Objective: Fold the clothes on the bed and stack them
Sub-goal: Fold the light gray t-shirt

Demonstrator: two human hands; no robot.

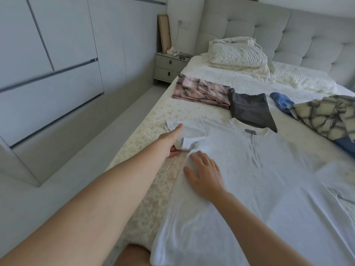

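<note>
Two hands work at one pale T-shirt [249, 189], which we see laid flat, front up, across the near part of the bed [192, 110], its collar pointing away toward the headboard [288, 41]. The shirt runs from just under our fingers out to the right and down past the frame's lower edge.

Beyond the fingers, further up the bed, lie a pillow [238, 52], a folded pink plaid piece [199, 91] and a folded dark grey piece [249, 110], touching side by side; the grey one's near corner overlaps the shirt collar. Right of these sits a loose check shirt [326, 116] with a blue garment [282, 102] partly under it. Left of the bed, past the fingers, stands a nightstand [169, 68] against grey cupboard doors [48, 73].

Our left hand [172, 139] grips the shirt's left sleeve [188, 135]: the thumb lies on top of the cloth, the fingers [173, 154] are tucked beneath it, only their tips showing, and the sleeve is doubled back toward the chest. Our right hand [205, 175] rests flat on the shirt just below that sleeve, beside the side seam, palm down, fingers spread and straight, holding the cloth against the bed.
</note>
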